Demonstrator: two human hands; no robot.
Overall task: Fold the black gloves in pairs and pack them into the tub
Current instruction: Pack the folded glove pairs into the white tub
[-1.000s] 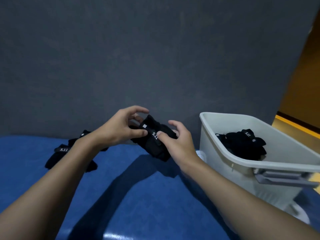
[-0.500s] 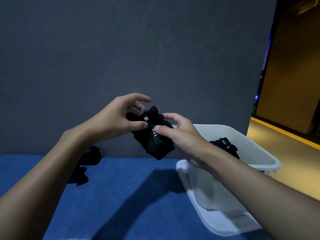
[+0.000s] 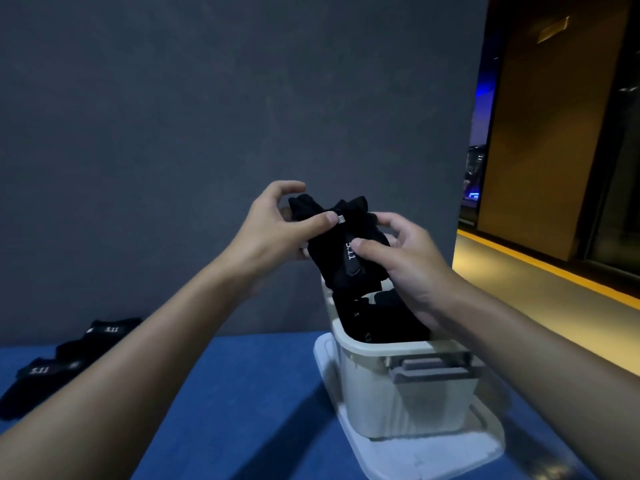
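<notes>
Both hands pinch the folded glove pair [image 3: 341,261] between thumb and fingers: the left hand [image 3: 273,230] at its upper end, the right hand [image 3: 405,261] at its middle. The pair hangs over the tub [image 3: 381,403], long axis near upright, lower end pointing down at the packed gloves [image 3: 381,317]. Loose gloves [image 3: 69,358] lie on the blue surface [image 3: 242,393], well apart to the left.

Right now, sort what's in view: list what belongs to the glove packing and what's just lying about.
Job: held gloves, gripped by left hand and right hand above the tub; packed gloves inside it; loose gloves on the table.
Just there: white tray under the tub; grey wall.
</notes>
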